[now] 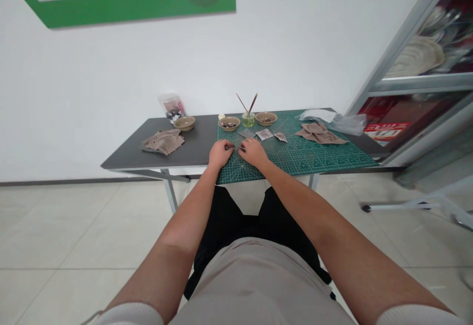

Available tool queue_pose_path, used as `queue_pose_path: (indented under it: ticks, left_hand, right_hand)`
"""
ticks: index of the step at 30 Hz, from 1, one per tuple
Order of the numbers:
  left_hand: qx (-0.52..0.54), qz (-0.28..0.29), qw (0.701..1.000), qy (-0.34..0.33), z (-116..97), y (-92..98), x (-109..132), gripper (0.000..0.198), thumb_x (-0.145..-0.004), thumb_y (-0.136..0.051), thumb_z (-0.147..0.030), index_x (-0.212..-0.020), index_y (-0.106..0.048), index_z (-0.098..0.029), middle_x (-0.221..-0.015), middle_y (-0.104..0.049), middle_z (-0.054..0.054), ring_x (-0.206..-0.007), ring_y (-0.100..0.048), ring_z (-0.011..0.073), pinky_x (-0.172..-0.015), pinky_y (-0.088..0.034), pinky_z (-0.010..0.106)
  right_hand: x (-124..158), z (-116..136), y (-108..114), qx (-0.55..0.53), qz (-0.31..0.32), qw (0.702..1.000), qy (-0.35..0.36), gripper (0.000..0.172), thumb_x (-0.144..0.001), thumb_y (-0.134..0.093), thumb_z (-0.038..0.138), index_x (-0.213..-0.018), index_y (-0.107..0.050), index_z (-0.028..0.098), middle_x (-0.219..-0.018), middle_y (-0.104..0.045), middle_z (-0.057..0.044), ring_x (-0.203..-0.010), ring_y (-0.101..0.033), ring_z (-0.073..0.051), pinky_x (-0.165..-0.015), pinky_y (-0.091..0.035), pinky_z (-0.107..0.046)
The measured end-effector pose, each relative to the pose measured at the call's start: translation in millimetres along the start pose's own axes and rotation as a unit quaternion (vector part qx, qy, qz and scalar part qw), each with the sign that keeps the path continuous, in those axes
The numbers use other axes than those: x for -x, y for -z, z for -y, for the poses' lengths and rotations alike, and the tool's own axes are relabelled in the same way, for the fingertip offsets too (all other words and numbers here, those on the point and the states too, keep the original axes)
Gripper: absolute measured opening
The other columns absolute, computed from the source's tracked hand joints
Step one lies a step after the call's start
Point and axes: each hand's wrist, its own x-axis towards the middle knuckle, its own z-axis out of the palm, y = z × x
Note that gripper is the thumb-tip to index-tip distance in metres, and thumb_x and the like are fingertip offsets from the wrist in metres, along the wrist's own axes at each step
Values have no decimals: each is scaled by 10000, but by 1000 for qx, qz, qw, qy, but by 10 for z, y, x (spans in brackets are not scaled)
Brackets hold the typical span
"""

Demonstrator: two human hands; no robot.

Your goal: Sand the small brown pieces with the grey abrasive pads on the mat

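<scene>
Over the green cutting mat (291, 160), my left hand (220, 154) has its fingers closed on a small dark piece (229, 147), too small to name. Close beside it, my right hand (254, 152) pinches a thin, light, metallic-looking tool (241, 148) that points toward the left hand. Just beyond the fingers lie a grey flat square (246, 133) and two small printed sachet-like squares, one whitish (264, 134) and one greyer (280, 137). Behind them stand a tan bowl (229, 124) of dark pieces, a glass jar (249, 120) with two brushes, and another bowl (266, 119) of small pieces.
At the left of the dark table (199, 142) lie a crumpled brown cloth (163, 141), a tan bowl (184, 124) and a clear bag (172, 108). Another brown cloth (320, 133) and plastic wrapping (345, 122) lie at the right. A glass-fronted cabinet (417, 86) stands beyond.
</scene>
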Motion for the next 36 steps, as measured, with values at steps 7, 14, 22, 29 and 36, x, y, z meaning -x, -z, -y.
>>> queue_pose_path:
  ticks: [7,14,22,29,36]
  left_hand:
    - [127,-78,988,47,-11,36,63,145,-812,-592,-237,-932,-659,-193,-833,-676,17,-792,-618,163,-792,-493,292]
    - [153,-98,979,94,6,61,52,138,-771,-610,-235,-890,-645,-174,-737,-637,-4,-692,-575,141,-697,-469,261]
    - [108,-32,991,78,-34,94,82,112,-780,-597,-274,-829,-656,-193,-700,-629,-21,-665,-552,133,-657,-433,249]
    - [105,-47,989,89,-37,112,94,91,-772,-622,-286,-790,-654,-203,-655,-604,-25,-622,-528,131,-625,-409,253]
    - [98,-61,989,87,-64,119,114,86,-755,-623,-259,-701,-601,-196,-617,-559,-43,-600,-498,115,-619,-385,240]
  right_hand:
    - [-94,172,18,-152,-22,986,-71,170,-890,-538,300,-886,-654,176,-820,-686,-49,-790,-609,-196,-741,-410,-288]
    - [-216,277,-150,-350,-124,914,-164,171,-855,-563,334,-836,-641,182,-727,-659,-2,-699,-610,-164,-726,-456,-280]
    - [-222,187,-256,-496,-82,852,-147,250,-768,-679,415,-845,-655,179,-784,-685,1,-727,-629,-156,-711,-497,-279]
    - [-219,187,-221,-458,-66,874,-148,265,-830,-652,445,-852,-722,191,-734,-680,14,-683,-612,-140,-676,-471,-253]
    - [-202,189,-286,-500,-48,852,-150,263,-819,-687,395,-1007,-689,211,-858,-719,0,-761,-660,-147,-736,-515,-264]
